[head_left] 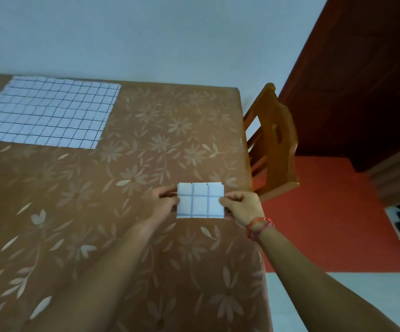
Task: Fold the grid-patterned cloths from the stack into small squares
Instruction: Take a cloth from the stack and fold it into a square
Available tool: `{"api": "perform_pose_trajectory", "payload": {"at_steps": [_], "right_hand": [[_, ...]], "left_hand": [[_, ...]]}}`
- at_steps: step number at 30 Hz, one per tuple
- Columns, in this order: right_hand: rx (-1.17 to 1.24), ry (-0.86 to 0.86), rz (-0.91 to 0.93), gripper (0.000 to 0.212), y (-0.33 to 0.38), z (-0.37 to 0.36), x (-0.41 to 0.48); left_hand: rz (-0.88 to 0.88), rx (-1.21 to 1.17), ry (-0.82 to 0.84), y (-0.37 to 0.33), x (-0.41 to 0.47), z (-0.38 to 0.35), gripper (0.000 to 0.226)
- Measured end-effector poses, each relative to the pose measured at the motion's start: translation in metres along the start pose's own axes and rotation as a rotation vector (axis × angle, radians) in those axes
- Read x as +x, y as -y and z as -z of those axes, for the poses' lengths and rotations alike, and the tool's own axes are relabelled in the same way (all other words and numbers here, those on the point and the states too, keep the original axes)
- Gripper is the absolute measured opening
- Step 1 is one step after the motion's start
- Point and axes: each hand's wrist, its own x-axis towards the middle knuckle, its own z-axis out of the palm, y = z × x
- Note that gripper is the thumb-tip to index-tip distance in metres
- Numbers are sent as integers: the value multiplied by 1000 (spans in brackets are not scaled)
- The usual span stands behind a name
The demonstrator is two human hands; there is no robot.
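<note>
Table under a brown floral cover, pale wall behind. Far left — stack of flat grid cloths. Near the right edge, my left hand pinches the left side of a folded cloth; my right hand pinches its right side. Further right — a wooden chair.

One small folded white cloth with a dark grid. One flat spread of white grid-patterned cloth; its layers cannot be counted. Two bare hands: the left hand and the right hand. One orange-brown wooden chair. One table under a brown floral covering.
</note>
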Motion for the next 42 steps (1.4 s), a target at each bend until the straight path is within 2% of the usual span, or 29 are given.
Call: {"api": "perform_pose_trajectory", "payload": {"at_steps": [5, 8, 11, 16, 19, 26, 33, 37, 42], "right_hand": [[-38, -28, -44, 5, 2, -21, 31], [-53, -47, -69, 21, -1, -33, 51], [-123, -83, -64, 23, -4, -44, 67], [-241, -95, -29, 22, -7, -56, 84], [-238, -98, -19, 23, -7, -61, 88], [-241, -103, 15, 22, -9, -70, 93], [-286, -115, 38, 20, -10, -73, 99], [-313, -137, 39, 3, -10, -70, 104], [-416, -170, 41, 8, -10, -60, 105]], "left_hand": [[18, 45, -51, 3, 36, 7, 32], [36, 82, -106, 7, 56, 8, 19], [17, 188, -131, 12, 74, 11, 20], [-11, 277, -133, 19, 91, 12, 18], [-41, 355, -140, 21, 98, 14, 14], [-69, 369, -144, 25, 104, 17, 22], [-172, 513, -148, 22, 104, 18, 13], [-205, 526, -135, 21, 104, 14, 12], [-238, 495, -74, 23, 103, 5, 12]]}}
